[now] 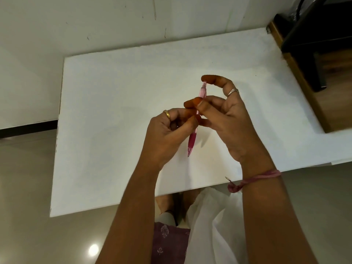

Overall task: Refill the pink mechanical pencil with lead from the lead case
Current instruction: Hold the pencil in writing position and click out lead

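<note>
Pencil: translucent pink plastic mechanical pencil (pixel 197 119) with a darker pink grip near its tip, being held in the air above the table, tilted slightly, tip pointing down toward the near edge, cap end pointing up and away.
Left hand: left hand (pixel 167 134) with a gold ring on one finger, curling its fingers round the middle of the barrel, gripping it from the left.
Right hand: right hand (pixel 230 121) with a silver ring, pinching the barrel just above the left fingers with the thumb, while arching one finger over so that its tip is touching the pencil's top end; remaining fingers loosely bent.
Wrist: pink thread band (pixel 257 179) sitting around the right wrist.
Table: flat white rectangular table top (pixel 114 121) lying under both hands.
Lead case: not showing anywhere in view.
Surroundings: dark chair (pixel 312 44) standing at the far right corner, on a wooden floor.
</note>
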